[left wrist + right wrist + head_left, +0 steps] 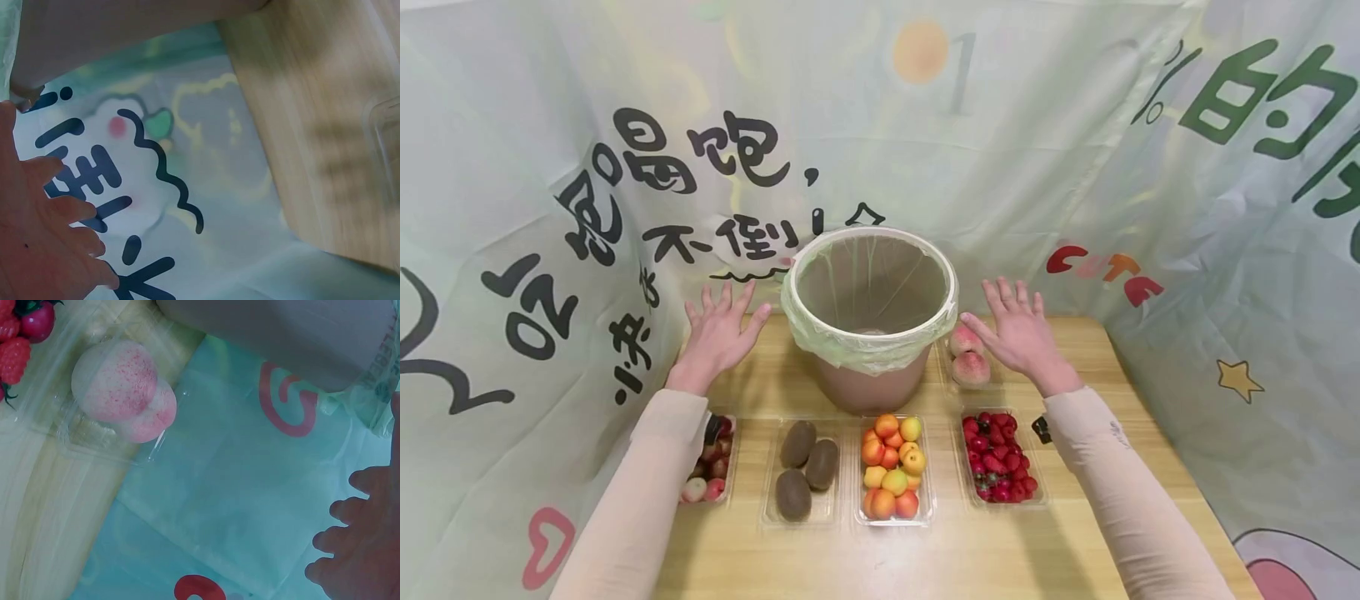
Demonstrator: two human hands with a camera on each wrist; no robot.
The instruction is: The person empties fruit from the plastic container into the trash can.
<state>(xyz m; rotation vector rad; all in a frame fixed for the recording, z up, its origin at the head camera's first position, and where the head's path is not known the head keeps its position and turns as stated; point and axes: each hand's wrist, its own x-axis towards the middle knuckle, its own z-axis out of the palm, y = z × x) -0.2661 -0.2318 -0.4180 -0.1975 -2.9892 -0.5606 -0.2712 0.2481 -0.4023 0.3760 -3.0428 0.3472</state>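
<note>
From my end of the feed, I see the left hand (717,337) raised to the left of the lined bin (872,387), its fingers straight and spread, thumb out toward the bin. The right hand (1024,340) mirrors it on the other side — fingers straight and fanned, thumb pointing at the rim. I cannot tell whether that thumb touches the pale green liner (874,357).

The bin stands upright on the wooden surface (955,550), behind the front row of containers. Just beside it, near the right hand, I have two pink peaches (972,368) in a clear tray. Along the front, left to right: mixed round fruit (716,468) partly hidden by the left sleeve (640,492), three brown kiwis (822,464), orange-and-yellow fruit (883,503), then red berries (997,463) — each lot in its own clear container.
</note>
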